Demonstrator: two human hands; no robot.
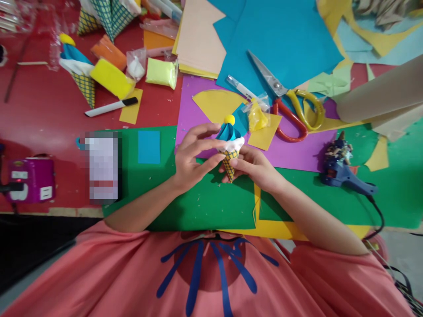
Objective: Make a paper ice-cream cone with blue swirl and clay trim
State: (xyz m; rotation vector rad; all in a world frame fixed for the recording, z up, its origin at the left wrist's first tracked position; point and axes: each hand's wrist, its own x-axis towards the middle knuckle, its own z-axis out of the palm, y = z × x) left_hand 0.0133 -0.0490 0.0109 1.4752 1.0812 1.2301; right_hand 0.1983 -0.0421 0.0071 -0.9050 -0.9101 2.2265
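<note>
Head view: left hand and right hand both closed on small paper ice-cream cone, held upright above green sheet at table centre. Cone topped by white ring, teal cap, yellow ball. Scissors on purple sheet, just beyond. Blue glue gun to the right. Marker and second cone well left.

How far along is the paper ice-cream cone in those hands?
Mostly assembled: the small yellow-checked paper cone already carries a white band, a blue paper swirl and a yellow ball on top. Both hands hold it over the green paper sheet: left hand at the top, right hand at the cone. A finished-looking similar cone lies at far left. What remains cannot be judged from this view.
</note>
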